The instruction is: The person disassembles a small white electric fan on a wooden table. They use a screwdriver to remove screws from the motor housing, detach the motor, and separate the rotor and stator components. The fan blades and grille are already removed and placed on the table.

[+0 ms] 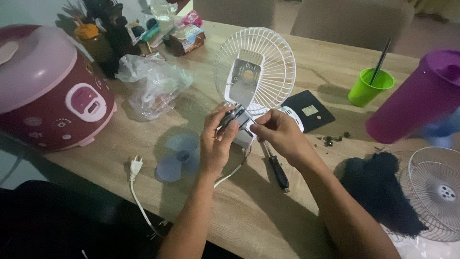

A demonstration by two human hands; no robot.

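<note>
At the bottom of the frame, two bare forearms are seen reaching up over a wooden table (268, 216). Left of centre, a white plug (136, 167) with its cable is laid on the wood, and a pale blue fan blade (178, 156) is found just beside the left wrist. At the lower right, a dark cloth (383, 192) is spread next to a loose wire fan guard (438, 192).

In the centre, a small fan motor (235, 121) is gripped by the left hand (216, 141), its fingers curled around the dark metal body. The right hand (280, 136) is closed in a pinch against the motor's white housing. A screwdriver (275, 168) with a black handle is left lying beneath the right hand.

Just behind the hands, the white rear fan guard (275, 57) is stood upright, with a black base plate (309, 111) to its right and a few small screws (333, 139) scattered near it.

Farther off, a maroon rice cooker (48, 91) is placed at the upper left, a crumpled plastic bag (151, 84) beside it, a green cup (369, 86) at the upper right, and a purple jug (421, 98) at the right edge.
</note>
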